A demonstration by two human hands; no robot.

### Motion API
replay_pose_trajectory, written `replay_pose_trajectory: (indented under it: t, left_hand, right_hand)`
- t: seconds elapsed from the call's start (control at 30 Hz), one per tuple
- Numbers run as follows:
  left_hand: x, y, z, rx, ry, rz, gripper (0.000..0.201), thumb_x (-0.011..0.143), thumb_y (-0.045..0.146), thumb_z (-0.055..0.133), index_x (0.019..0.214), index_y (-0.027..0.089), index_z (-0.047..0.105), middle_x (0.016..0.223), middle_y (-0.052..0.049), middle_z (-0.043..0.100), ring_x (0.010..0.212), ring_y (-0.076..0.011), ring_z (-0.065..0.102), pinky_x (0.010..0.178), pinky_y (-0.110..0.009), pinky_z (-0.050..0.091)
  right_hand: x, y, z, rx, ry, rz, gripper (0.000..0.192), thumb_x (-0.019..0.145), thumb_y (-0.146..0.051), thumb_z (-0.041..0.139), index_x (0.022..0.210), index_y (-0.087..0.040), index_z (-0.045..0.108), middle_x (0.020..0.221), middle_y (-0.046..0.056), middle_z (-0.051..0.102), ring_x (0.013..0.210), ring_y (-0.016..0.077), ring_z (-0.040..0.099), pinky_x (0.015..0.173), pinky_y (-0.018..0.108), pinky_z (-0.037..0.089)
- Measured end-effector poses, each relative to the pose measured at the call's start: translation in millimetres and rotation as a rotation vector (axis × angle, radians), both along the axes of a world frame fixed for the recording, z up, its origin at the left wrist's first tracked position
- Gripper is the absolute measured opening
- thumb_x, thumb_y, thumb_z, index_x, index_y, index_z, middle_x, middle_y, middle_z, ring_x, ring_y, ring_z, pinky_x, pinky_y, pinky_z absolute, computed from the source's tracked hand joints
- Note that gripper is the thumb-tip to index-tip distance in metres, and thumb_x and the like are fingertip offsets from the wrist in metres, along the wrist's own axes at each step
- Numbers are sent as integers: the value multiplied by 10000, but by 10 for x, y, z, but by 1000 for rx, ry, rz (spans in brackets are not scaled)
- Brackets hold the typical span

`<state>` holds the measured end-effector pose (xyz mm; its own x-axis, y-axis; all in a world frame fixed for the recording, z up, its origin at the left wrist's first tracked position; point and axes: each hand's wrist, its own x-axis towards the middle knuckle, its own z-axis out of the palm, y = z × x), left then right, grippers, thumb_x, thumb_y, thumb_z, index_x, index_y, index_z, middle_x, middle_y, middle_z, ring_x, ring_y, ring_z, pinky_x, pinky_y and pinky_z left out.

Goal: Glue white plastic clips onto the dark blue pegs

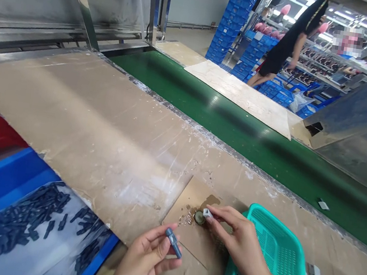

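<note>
Flanking a scuffed worktop (100, 133), green conveyor (240, 128).

Person's own body, head view:

- Left hand (145, 261): showing bare, no glove, no ring or watch appearing on the visible fingers; short, unpainted nails showing. It is entering over the near edge of the surface, wrist cut off by the frame.
- Right hand (240, 241): showing bare likewise, no glove or jewellery appearing; forearm running bare toward the near right corner, no sleeve or cuff reaching into view.
- Nothing else of the body or clothing is showing.
</note>
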<state>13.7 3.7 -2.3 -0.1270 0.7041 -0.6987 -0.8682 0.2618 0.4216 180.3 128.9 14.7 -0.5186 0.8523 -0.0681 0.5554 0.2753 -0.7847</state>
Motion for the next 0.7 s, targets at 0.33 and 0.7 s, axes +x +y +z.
replay_pose_trajectory:
  t: [0.33,0.7]
  left_hand:
    - [149,160,82,95,74,-20,353,546,295,837,801,95,698,706,-73,702,674,-149,651,598,-214,571]
    - [235,171,104,202,153,-85,254,566,290,822,752,140,736,823,-98,738,725,-197,688,635,-215,578]
  right_hand:
    - [-12,-156,335,-631,321,-199,294,665,-365,791,904,-198,749,785,52,723,642,157,640,651,258,555]
    - [-48,-350,396,-617,378,-141,211,694,-313,785,885,-228,758,790,68,741,696,183,687,659,245,584]
